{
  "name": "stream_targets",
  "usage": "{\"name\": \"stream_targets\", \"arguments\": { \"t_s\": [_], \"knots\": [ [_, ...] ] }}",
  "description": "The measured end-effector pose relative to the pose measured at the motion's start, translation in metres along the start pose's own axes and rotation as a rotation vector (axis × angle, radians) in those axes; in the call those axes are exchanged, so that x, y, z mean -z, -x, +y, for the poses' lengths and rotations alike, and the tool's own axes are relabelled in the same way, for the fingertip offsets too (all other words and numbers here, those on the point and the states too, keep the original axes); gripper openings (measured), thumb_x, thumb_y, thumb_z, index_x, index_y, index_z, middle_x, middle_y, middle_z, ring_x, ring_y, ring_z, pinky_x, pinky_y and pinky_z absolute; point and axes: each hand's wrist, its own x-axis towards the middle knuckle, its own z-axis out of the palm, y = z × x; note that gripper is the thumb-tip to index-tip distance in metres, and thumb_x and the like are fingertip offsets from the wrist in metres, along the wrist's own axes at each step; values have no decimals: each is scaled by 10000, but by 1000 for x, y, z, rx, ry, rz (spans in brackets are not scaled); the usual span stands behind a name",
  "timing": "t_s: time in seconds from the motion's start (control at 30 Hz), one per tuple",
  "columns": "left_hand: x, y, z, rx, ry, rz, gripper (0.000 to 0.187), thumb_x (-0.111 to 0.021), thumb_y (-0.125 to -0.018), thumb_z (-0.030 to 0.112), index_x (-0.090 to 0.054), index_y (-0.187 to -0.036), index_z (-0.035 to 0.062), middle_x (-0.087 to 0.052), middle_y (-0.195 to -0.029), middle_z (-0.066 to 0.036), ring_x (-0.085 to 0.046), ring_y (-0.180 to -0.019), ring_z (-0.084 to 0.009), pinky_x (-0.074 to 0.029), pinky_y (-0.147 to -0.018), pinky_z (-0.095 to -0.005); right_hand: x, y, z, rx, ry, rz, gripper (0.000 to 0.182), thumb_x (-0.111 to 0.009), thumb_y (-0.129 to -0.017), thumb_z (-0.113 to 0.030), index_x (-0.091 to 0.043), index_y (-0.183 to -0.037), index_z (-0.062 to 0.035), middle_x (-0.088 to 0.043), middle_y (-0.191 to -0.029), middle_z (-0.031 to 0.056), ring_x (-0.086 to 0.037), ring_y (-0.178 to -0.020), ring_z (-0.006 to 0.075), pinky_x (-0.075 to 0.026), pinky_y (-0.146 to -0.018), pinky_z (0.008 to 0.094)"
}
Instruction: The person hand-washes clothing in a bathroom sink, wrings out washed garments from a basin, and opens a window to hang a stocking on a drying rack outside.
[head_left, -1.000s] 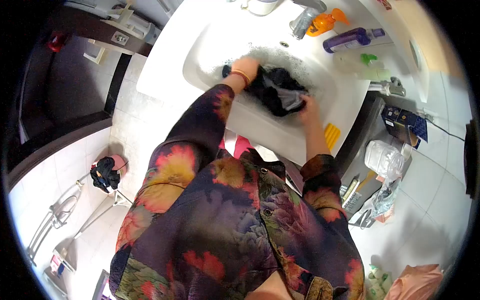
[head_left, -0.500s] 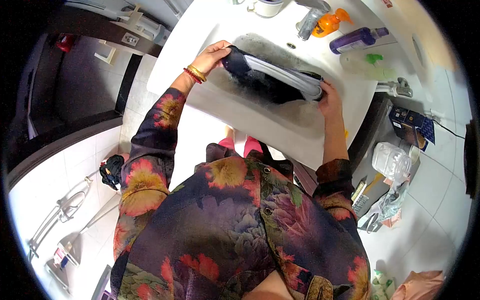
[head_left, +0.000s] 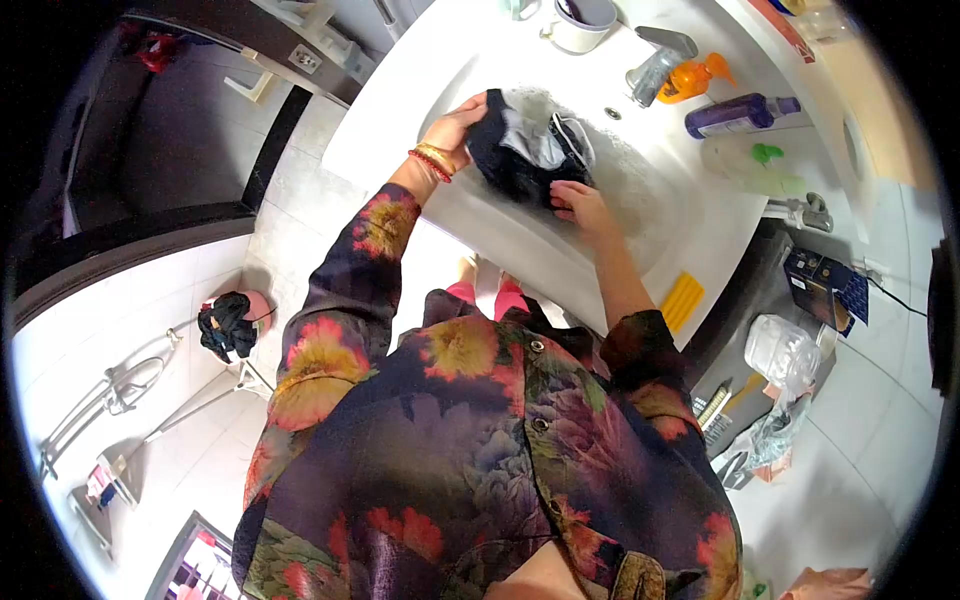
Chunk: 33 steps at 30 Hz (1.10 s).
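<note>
A dark garment (head_left: 497,160) with a pale grey lining and a thin white cord or edging is bunched over the soapy water in the white washbasin (head_left: 390,135). My left hand (head_left: 452,132) grips its left edge, thumb and fingers closed on the cloth; a gold bracelet and a red one circle that wrist. At the garment's lower right, my right hand (head_left: 578,205) has its bent fingers against the fabric. Folds hide part of that hold. The underside of the cloth is out of sight in the basin.
The faucet (head_left: 655,75), an orange pump bottle (head_left: 690,80), a purple bottle (head_left: 735,116) and a green-topped clear bottle (head_left: 765,172) line the basin's back right. A mug (head_left: 580,28) stands at the back. A yellow ridged piece (head_left: 682,302) lies on the near right rim.
The garment, earlier stretched wide between both hands with its grey band straight, is now bunched up. My right hand has moved left, closer to my left hand. The view has shifted slightly.
</note>
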Motion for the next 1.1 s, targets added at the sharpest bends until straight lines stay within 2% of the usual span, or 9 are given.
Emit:
{"name": "stream_targets", "arguments": {
  "t_s": [0.07, 0.17, 0.2, 0.5, 0.8, 0.83, 0.9, 1.03, 1.1],
  "knots": [
    [-16, 6, 6, -8, -2, -154, 388, -415, -877, 144, -362, -1261, 133, -523, -1129, -40, -518, -1016, -152, -434, -868, -299, -17, -6, -4, 32, 32, 51, 283, -582, -774, -171, -554, -1022, -36, -559, -923, 35, -520, -850, 126, -430, -706, 269],
    [-25, 7, 15, -64, 40, -453, 493, -413, -875, 119, -235, -1333, 166, -606, -774, 15, -565, -592, -105, -464, -667, -248, -51, 7, -27, 115, -84, 29, 306, -594, -761, -150, -543, -1048, -58, -540, -973, 28, -493, -884, 119, -414, -718, 259],
    [-42, 16, 24, -84, -85, -285, 559, -441, -865, 115, -177, -1354, 178, -543, -596, 41, -464, -429, -69, -401, -507, -187, -54, 13, -37, 178, -95, -209, 299, -606, -745, -130, -555, -1033, -68, -552, -946, 13, -498, -845, 107, -407, -706, 242],
    [-6, 43, 109, -126, -670, 89, 597, -475, -835, 71, -205, -1346, 218, -563, -873, 7, -460, -561, -3, -339, -381, -139, -15, 5, -80, 517, 69, 161, 172, -560, -760, -70, -612, -920, -40, -582, -766, -18, -489, -677, 73, -380, -602, 198],
    [27, 77, 196, -433, -428, 27, 547, -491, -823, 39, -277, -1312, 160, -567, -990, -79, -565, -852, -131, -493, -723, -250, -97, 21, -212, 838, 242, 84, 146, -545, -775, -55, -632, -892, -58, -559, -717, -43, -442, -604, 43, -356, -545, 192],
    [18, 91, 206, -545, -519, 33, 675, -556, -789, 112, -187, -1351, 169, -221, -1377, -141, -370, -1184, -261, -365, -919, -289, -106, 25, -225, 898, 269, 78, 147, -541, -780, -49, -629, -898, -57, -563, -725, -46, -446, -612, 39, -360, -549, 193],
    [5, 120, 212, -633, -383, 33, 569, -540, -792, 82, -300, -1306, 121, -556, -1084, -118, -554, -940, -223, -426, -830, -313, -122, 34, -238, 1109, 491, 172, 141, -562, -766, -54, -621, -890, -82, -548, -709, -6, -479, -626, 102, -382, -563, 231],
    [78, 120, 172, -743, -881, 292, 584, -522, -775, -14, -327, -1293, 171, -548, -1088, -95, -550, -915, -172, -438, -828, -277, -144, 5, -192, 1445, 897, 91, 154, -559, -727, -31, -602, -855, -104, -507, -725, 85, -516, -679, 247, -415, -604, 332],
    [120, 119, 129, -348, -1112, 533, 548, -544, -748, 23, -385, -1255, 158, -604, -969, -105, -577, -872, -203, -447, -793, -299, -138, -24, -134, 1201, 1158, -35, 151, -534, -719, -34, -597, -848, -78, -533, -772, 114, -535, -739, 285, -430, -640, 366]
  ]
}}
